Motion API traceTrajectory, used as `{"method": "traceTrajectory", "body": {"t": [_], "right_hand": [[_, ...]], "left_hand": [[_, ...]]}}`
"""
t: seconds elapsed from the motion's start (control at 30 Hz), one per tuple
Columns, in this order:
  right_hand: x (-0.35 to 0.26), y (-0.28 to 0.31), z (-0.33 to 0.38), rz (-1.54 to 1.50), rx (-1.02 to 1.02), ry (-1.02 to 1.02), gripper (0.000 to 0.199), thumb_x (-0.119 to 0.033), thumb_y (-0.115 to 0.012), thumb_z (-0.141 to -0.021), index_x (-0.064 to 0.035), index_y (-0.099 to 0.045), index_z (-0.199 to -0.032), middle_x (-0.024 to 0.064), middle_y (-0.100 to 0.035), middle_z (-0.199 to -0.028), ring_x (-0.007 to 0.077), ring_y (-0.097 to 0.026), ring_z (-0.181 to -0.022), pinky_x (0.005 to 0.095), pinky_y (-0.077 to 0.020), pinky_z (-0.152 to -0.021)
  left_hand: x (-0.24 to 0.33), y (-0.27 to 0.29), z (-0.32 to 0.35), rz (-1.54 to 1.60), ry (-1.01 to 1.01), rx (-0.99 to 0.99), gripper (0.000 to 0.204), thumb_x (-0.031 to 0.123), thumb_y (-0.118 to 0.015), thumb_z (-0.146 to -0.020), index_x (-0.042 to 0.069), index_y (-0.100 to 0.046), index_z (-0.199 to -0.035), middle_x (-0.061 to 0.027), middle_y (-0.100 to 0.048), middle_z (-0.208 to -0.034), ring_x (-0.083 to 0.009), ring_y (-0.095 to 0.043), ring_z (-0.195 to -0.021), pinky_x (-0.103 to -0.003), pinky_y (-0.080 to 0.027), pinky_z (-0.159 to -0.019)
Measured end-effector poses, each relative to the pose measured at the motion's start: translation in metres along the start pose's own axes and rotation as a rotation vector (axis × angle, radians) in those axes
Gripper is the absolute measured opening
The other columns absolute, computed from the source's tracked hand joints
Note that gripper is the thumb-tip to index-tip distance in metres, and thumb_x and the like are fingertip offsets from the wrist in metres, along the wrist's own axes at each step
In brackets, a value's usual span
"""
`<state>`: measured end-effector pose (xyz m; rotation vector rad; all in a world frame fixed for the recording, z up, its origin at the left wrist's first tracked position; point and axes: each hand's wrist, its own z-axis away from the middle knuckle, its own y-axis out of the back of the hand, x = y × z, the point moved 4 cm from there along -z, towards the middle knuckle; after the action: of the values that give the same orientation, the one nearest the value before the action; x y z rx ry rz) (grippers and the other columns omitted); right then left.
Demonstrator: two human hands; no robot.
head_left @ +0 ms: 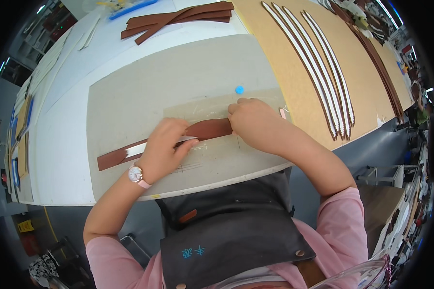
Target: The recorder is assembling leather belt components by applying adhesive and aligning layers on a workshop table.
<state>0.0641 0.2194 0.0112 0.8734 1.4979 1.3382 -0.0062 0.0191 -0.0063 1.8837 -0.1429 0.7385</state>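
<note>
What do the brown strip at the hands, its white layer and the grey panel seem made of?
Brown strip: probably leather or imitation leather; smooth, low sheen, bends softly. White layer: perhaps paper or tape; flat, bright, jagged end. Grey panel: possibly board or plastic; matt, marked surface.

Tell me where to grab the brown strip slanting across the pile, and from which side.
Pinch the slanted strip by its lower-left end, probably best from the near side: that end juts out past the pile there, while the rest lies across the others.
</note>
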Motion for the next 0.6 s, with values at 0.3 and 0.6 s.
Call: {"method": "traceTrajectory", "body": {"t": [0.3, 0.6], "right_hand": [[-0.008, 0.002, -0.001, 0.07, 0.024, 0.01, 0.01, -0.003, -0.061, -0.079, -0.0025, -0.069, -0.074, 0.0134, -0.062, -0.08, 0.03, -0.062, -0.079, 0.0406, -0.0504, -0.068], [0.0, -0.008, 0.008, 0.002, -0.016, -0.13, 0.019, -0.015, -0.073, -0.081, -0.0014, -0.071, -0.095, 0.0086, -0.064, -0.091, 0.0272, -0.058, -0.091, 0.0387, -0.0489, -0.081]], "left_hand": [[0.022, -0.013, -0.028, -0.352, -0.208, -0.123, 0.046, 0.012, -0.069, -0.085, 0.021, -0.065, -0.129, -0.0075, -0.059, -0.114, -0.0243, -0.062, -0.096, -0.034, -0.054, -0.08], [0.024, -0.024, -0.033, -0.364, -0.195, -0.069, 0.038, 0.012, -0.067, -0.085, 0.024, -0.072, -0.121, -0.0066, -0.056, -0.102, -0.0212, -0.062, -0.09, -0.033, -0.053, -0.071]]}}
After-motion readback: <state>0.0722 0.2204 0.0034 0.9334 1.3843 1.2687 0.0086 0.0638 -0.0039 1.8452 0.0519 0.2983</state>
